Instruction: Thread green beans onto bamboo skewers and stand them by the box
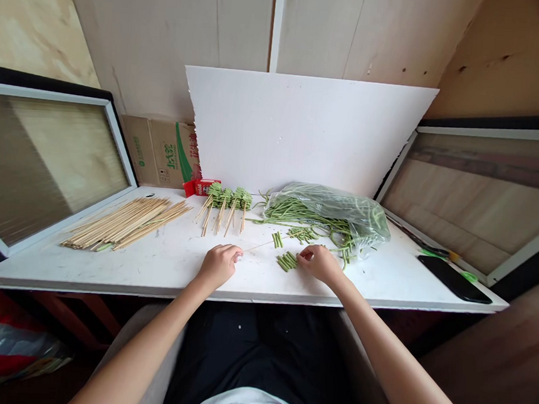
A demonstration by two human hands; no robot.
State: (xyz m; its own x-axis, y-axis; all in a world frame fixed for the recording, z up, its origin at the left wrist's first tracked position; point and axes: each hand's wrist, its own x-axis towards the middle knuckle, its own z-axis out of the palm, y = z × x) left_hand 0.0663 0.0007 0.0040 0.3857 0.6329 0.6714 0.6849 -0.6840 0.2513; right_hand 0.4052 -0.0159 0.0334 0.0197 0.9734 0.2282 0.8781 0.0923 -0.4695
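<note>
My left hand point(218, 264) rests on the white tabletop point(173, 269), fingers pinched on the near end of a thin bamboo skewer point(258, 246). That skewer points away to the right and carries a few short green bean pieces point(277, 239) near its far end. My right hand point(319, 262) is curled beside a small pile of cut bean pieces point(287, 261), fingertips touching them. More cut pieces point(302, 233) lie just behind.
A heap of bare skewers point(126, 222) lies at left. Several finished bean skewers point(226, 204) sit at the back, by a red packet point(200, 186). A clear plastic bag of long beans point(329, 213) is at right. A black phone point(454, 279) and a green-handled tool point(439, 253) lie far right.
</note>
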